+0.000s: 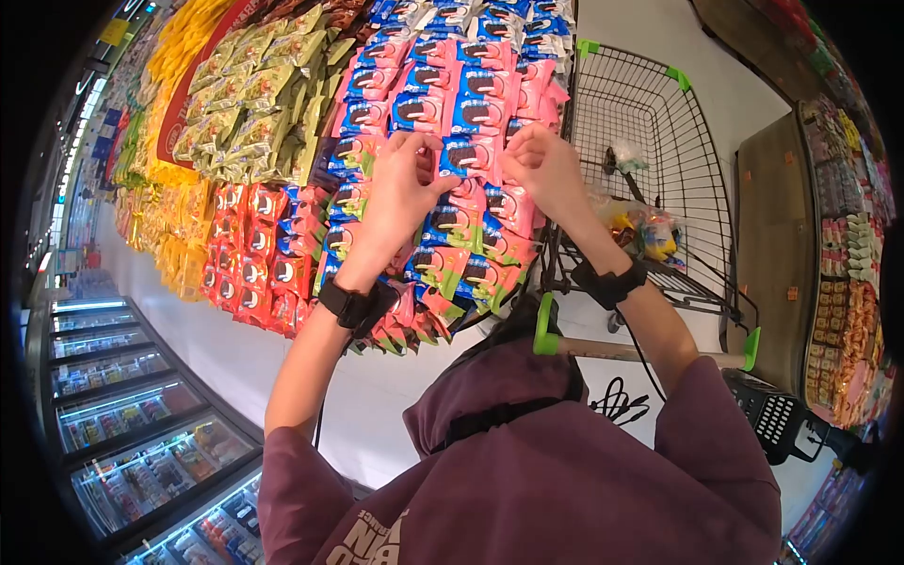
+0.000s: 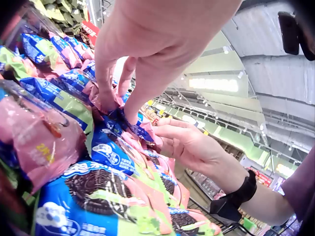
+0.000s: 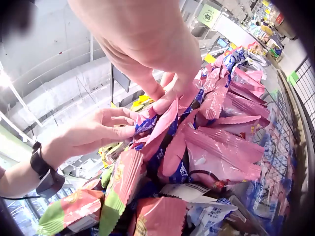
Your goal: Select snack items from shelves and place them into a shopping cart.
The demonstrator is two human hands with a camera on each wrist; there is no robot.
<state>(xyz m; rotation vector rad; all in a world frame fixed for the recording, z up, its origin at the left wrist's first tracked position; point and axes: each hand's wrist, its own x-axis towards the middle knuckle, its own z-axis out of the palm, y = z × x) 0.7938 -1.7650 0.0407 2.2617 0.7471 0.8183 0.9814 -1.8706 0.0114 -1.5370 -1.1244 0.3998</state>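
Between my two hands is a blue and pink sandwich-cookie packet [image 1: 465, 156], over the rows of similar packets on the display. My left hand [image 1: 400, 193] pinches its left end between thumb and fingers, shown close up in the left wrist view, where the packet [image 2: 142, 132] is partly covered by fingers. At the other end, my right hand [image 1: 546, 169] pinches the pink edge with thumb and fingertips. In the right wrist view the left thumb lies along the packet's blue face [image 3: 146, 124]. More cookie packets [image 2: 98, 191] lie right under the hands.
A wire shopping cart [image 1: 650, 122] with some bagged goods stands to the right of the display. Green snack bags [image 1: 259, 104] and red packets [image 1: 250, 254] lie to the left. Glass-topped freezers [image 1: 151, 414] line the lower left, and stocked shelves [image 1: 838, 311] the far right.
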